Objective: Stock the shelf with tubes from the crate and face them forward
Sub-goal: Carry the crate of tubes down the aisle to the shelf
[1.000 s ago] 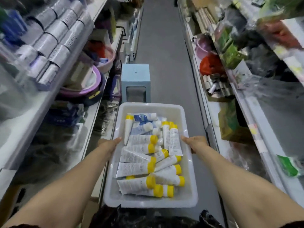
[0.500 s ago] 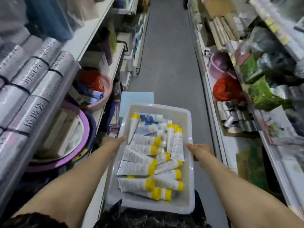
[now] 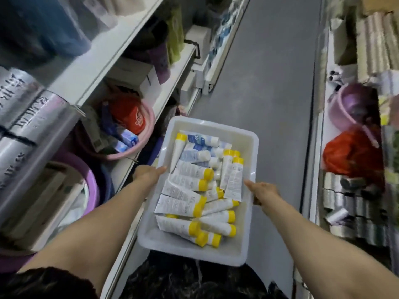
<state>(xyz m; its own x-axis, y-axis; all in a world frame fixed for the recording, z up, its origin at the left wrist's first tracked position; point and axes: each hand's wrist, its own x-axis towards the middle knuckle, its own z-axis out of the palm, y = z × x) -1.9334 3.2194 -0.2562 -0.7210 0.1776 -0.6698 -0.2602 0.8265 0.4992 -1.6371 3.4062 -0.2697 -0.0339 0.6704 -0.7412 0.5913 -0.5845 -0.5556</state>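
Two hands grip the white crate (image 3: pixel 177 247) by its long sides: the left hand (image 3: pixel 149 174) has its thumb laid over the left rim, the right hand (image 3: pixel 263 190) clamps the opposite rim, and the fingers underneath are hidden. The crate hangs in the air over the aisle floor (image 3: pixel 269 83), a little tilted, its left edge near the lower left shelf (image 3: pixel 172 83). Inside, the tubes (image 3: pixel 181 203) lie loose and criss-crossed, most of them yellow-capped, with a few blue-and-white ones at the far end. None has reached a shelf yet, so the job looks barely begun. Carrying well means keeping the crate level so the pile does not slide. It should be set down somewhere steady beside the target shelf, which I cannot pick out, before a hand is freed to take tubes.
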